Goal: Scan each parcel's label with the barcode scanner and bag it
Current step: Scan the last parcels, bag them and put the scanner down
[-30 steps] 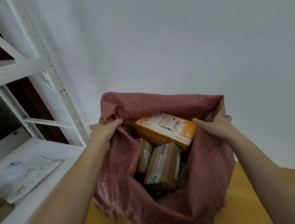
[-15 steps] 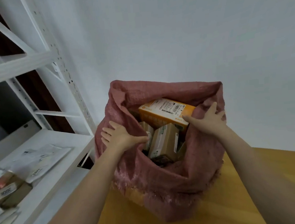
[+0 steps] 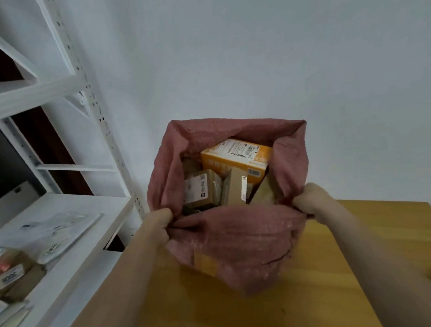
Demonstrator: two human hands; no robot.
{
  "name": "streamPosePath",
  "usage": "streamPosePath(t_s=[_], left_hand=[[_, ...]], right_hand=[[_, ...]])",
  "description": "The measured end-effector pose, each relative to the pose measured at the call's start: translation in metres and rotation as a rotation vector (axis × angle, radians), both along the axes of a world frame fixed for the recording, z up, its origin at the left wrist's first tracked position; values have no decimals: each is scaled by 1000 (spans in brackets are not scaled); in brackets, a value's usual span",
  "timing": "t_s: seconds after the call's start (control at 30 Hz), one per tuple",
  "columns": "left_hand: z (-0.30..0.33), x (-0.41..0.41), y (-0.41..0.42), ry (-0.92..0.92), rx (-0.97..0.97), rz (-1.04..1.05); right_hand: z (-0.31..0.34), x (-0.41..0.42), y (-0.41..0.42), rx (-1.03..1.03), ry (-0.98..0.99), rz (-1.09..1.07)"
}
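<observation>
Parcels in bag; bag on table; shelf left

Both bare forearms reach forward from the bottom corners, roughly level with each other. The left hand is balled up with fingers curled tight, clutching the sack's rim. The right hand is the same, fisted round the rim's other side.

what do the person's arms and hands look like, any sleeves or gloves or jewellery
Both forearms are bare right up to the bottom edge of the picture: no sleeve shows. The left hand and the right hand wear no gloves. No watch, bracelet or ring is visible on either, though the fingers are partly hidden.
</observation>
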State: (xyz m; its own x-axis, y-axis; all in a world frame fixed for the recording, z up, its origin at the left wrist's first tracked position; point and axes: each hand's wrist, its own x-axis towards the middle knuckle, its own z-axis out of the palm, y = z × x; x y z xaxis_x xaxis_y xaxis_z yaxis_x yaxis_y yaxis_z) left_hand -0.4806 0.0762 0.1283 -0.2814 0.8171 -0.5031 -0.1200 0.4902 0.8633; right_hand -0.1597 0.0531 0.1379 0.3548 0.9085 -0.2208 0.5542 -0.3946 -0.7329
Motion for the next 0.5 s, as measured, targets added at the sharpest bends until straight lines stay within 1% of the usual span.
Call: streamPosePath(t_s=[0.07,0.13,0.2,0.27,0.3,0.37,0.43,0.5], left_hand=[[10,-1,2,-60,78,36],[29,-2,5,-73,155,52],[59,-2,10,-105,268,81],[97,1,14,-212,410,105],[111,4,17,-248,467,126],[125,17,18,-212,497,115],[112,31,16,-167,406,69],[89,41,14,-183,302,47]], right_hand=[[14,-1,0,168,125,-54],[45,-8,2,399,302,-64],[85,-12,6,619,368,-47],[116,-10,17,768,425,-53],[124,-8,23,806,453,-66],[125,-6,29,808,454,-92],[107,-6,32,732,440,-87],[82,-4,33,633,429,-72]])
